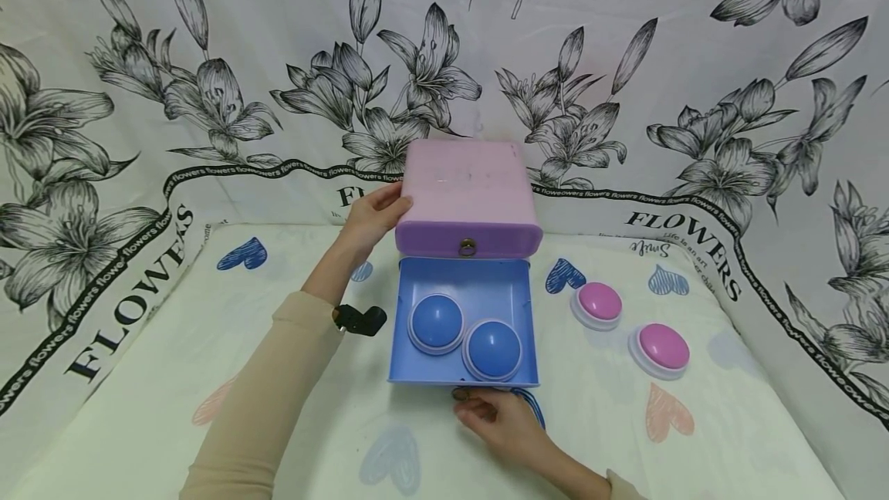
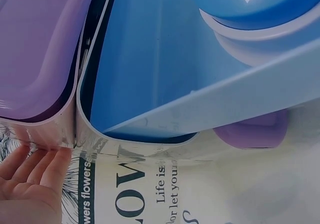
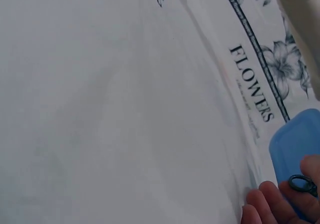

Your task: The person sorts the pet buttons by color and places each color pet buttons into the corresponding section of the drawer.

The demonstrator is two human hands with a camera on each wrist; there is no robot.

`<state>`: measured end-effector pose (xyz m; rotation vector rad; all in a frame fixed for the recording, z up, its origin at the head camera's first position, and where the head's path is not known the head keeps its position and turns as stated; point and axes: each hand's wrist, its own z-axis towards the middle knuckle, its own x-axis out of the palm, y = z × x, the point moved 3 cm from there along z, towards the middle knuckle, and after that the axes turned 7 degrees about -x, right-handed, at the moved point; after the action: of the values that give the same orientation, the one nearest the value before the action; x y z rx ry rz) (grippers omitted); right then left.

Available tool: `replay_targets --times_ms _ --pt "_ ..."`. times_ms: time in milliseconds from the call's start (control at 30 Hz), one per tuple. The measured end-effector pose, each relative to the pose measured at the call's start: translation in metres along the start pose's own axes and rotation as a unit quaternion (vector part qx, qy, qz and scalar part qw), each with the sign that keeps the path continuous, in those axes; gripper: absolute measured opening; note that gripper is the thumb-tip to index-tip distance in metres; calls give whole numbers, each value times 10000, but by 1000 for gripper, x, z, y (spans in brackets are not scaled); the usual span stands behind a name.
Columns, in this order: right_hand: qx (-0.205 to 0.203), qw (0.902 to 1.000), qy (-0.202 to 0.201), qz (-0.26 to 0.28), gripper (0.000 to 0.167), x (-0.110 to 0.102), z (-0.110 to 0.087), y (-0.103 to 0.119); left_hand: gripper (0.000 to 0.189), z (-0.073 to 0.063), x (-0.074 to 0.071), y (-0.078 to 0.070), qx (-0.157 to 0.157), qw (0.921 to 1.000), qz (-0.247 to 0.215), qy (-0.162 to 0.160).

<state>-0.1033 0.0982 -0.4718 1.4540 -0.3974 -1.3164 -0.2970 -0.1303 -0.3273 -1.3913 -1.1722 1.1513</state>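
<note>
A small drawer box [image 1: 472, 176] with a pink top stands at the middle, its purple upper drawer [image 1: 430, 240] closed. Below that, the blue lower drawer [image 1: 486, 280] is pulled out. Two round blue domes on white bases lie in it, one [image 1: 437, 321] left and the other [image 1: 495, 349] right. My left hand [image 1: 375, 214] rests against the box's left side; in the left wrist view its fingers [image 2: 52, 166] touch the pink wall. My right hand [image 1: 507, 423] is at the blue drawer's front, thumb and forefinger pinching its metal ring pull [image 3: 301, 183].
Two similar pink domes on white bases, one [image 1: 599, 305] nearer the box and another [image 1: 663, 349] farther right, lie on the heart-print cloth [image 1: 333, 423]. A flower-print cloth [image 1: 590, 6] hangs behind the box. Blue cord [image 1: 533, 407] shows behind my right hand.
</note>
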Motion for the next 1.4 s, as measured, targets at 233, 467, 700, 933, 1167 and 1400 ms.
replay_targets --times_ms 233,467,700,933,1167,1400 --pt "294 9987 -341 251 23 3 2 -3 58 0 1 0 -14 10000 -35 7" --pt "201 9982 -494 285 23 4 2 -5 58 2 1 1 13 10000 -74 9" --pt "544 9966 -509 360 27 2 1 -2 59 3 1 2 24 10000 -33 -2" --pt "918 9915 -567 723 27 0 1 3 59 3 2 2 -11 10000 9 -9" --pt "1019 9894 -764 704 19 -8 3 17 60 3 1 1 -9 10000 -43 -31" --pt "1042 9889 -824 662 18 -15 6 32 60 2 1 1 -32 10000 -19 -41"
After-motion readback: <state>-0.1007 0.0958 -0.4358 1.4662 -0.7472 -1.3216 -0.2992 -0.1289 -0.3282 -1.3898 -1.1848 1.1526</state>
